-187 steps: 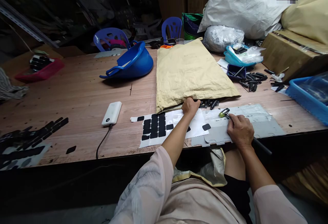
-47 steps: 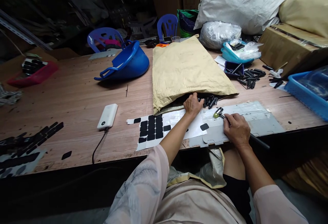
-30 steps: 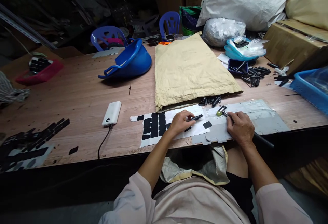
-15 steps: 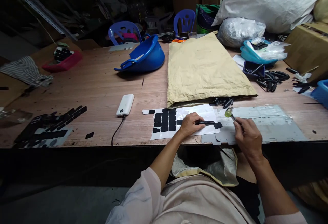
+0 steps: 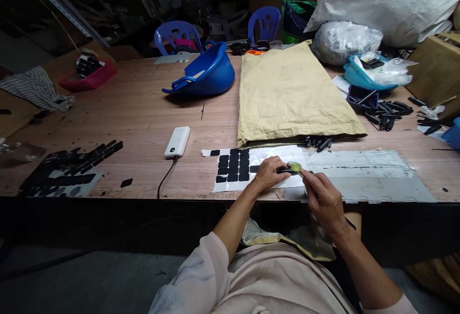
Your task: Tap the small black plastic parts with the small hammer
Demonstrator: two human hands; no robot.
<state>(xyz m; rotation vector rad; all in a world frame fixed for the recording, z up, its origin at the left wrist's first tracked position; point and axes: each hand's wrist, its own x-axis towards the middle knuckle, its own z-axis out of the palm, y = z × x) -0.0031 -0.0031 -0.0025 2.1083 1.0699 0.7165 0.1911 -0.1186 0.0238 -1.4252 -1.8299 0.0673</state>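
Note:
My left hand (image 5: 269, 174) is closed around a thin black stick-like piece (image 5: 284, 171), low over a white sheet (image 5: 276, 153). Several rounded black patches (image 5: 233, 165) sit in rows on that sheet, left of the hand. My right hand (image 5: 325, 201) grips the handle of a small hammer (image 5: 295, 166) with a yellow-green face. The hammer head is right at the black piece, by my left fingertips; whether they touch, I cannot tell. A grey board (image 5: 362, 173) lies under and right of my right hand.
A large tan sack (image 5: 294, 94) lies behind the sheet, with several black parts (image 5: 323, 143) at its front edge. A white power bank (image 5: 177, 141) with a cable, a blue basin (image 5: 212, 74) and more black pieces (image 5: 390, 113) are on the table.
My right hand has brought the hammer leftward, from above the grey board to the black piece. My left hand keeps its hold in about the same place. The view has shifted slightly.

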